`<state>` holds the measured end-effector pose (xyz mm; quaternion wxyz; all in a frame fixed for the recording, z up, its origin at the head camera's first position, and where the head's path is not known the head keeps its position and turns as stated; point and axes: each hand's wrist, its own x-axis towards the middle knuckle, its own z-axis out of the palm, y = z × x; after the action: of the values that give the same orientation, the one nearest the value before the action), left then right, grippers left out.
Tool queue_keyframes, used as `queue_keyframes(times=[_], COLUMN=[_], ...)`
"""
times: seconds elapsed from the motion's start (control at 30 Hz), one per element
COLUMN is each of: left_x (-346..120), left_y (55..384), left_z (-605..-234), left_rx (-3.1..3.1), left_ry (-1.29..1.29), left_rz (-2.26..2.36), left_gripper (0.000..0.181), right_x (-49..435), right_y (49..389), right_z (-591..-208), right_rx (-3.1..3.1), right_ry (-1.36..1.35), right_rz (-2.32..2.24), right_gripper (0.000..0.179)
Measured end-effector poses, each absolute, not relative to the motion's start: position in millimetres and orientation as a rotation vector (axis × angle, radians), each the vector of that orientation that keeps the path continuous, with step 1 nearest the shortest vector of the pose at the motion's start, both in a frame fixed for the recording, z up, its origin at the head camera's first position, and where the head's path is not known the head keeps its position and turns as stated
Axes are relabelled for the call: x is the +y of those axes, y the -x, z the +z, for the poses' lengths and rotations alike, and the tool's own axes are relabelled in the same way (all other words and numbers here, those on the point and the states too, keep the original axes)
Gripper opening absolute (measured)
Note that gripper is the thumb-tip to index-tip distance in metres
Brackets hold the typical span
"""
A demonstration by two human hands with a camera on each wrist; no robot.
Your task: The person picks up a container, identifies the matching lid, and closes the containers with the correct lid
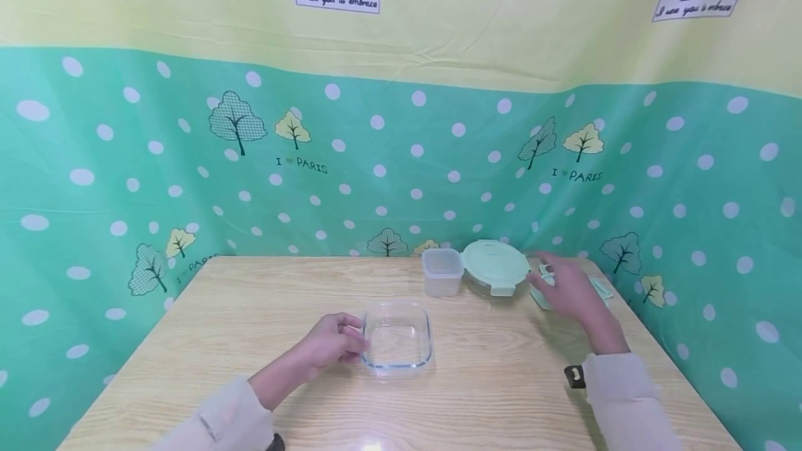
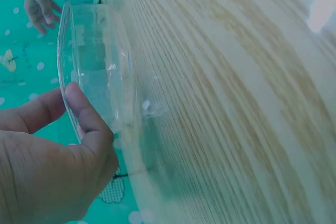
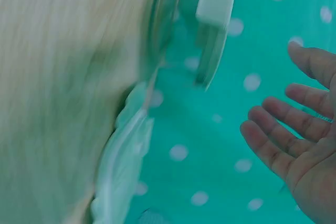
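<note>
A clear square glass container [image 1: 397, 366] sits on the table. My left hand [image 1: 332, 342] pinches its left rim; in the left wrist view the thumb of that hand [image 2: 58, 166] presses the outside of the container wall [image 2: 100, 61]. Over at the back right, my right hand [image 1: 564, 289] hovers with spread fingers beside a round glass container with a mint-green lid [image 1: 495, 263]. Beneath that hand lies a mint-green lid [image 1: 540, 298], partly hidden. In the right wrist view the palm [image 3: 310, 156] holds nothing, apart from the blurred green lid [image 3: 118, 166].
A small translucent plastic box [image 1: 442, 275] stands left of the round container. Another mint-green piece [image 1: 601, 287] lies near the right edge of the wooden table [image 1: 263, 291]. A dotted green and yellow curtain [image 1: 388, 124] hangs behind and along both sides.
</note>
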<state>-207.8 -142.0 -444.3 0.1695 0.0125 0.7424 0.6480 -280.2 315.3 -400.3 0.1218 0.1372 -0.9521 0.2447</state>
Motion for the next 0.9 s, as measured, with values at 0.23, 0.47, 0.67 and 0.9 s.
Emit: queue_keyframes(times=[0.23,0.47,0.67,0.9], left_x=[-133.1,-128.1,-126.0,-127.2], left_y=[207.7,205.5,204.9,206.0], left_z=[-445.9,-445.1,-444.5,-444.7], left_rx=[2.083,2.066,2.051,2.016], left_ry=[-0.061,-0.061,-0.043,-0.056], left_rz=[1.839,1.836,1.845,1.858], left_gripper=[0.055,0.054,0.053,0.055], right_x=[367.3,404.0,418.1,420.4], right_y=[285.9,288.1,281.8,280.8], right_z=[-422.7,-437.6,-432.2,-436.5], right_rx=[-2.761,-2.852,-3.004,-3.062], right_ry=[-0.272,-0.127,0.061,0.403], right_rz=[0.728,0.796,0.808,0.991], right_gripper=[0.058,0.073,0.079,0.073])
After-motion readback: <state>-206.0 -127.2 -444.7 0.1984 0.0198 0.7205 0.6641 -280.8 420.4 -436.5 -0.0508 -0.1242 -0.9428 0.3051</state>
